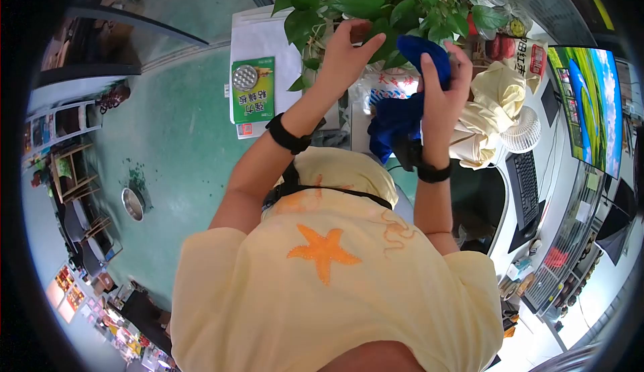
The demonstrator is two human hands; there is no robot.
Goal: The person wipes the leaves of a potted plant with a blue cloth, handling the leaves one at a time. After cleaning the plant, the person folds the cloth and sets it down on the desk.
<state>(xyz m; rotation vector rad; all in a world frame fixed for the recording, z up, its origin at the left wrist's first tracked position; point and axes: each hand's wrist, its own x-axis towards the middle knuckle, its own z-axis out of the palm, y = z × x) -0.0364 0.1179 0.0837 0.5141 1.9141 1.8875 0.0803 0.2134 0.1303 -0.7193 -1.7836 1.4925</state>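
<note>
At the potted plant's green leaves (359, 2), my left hand (345, 57) has its thumb and fingers apart, with leaves right beside the fingertips. My right hand (444, 93) grips a dark blue cloth (424, 53). One part of the cloth stands up between thumb and fingers towards the leaves, and the rest hangs below over the table edge. A clear plastic bag with red lettering (399, 82) lies just behind the cloth. Both wrists wear black bands.
Left of the plant, a green box (255, 90) with a round metal lid lies on white paper. Crumpled cream fabric (493, 110), a small white fan (521, 130), a keyboard (523, 181) and a lit monitor (590, 107) stand on the right. A metal bowl (133, 204) sits on the green floor.
</note>
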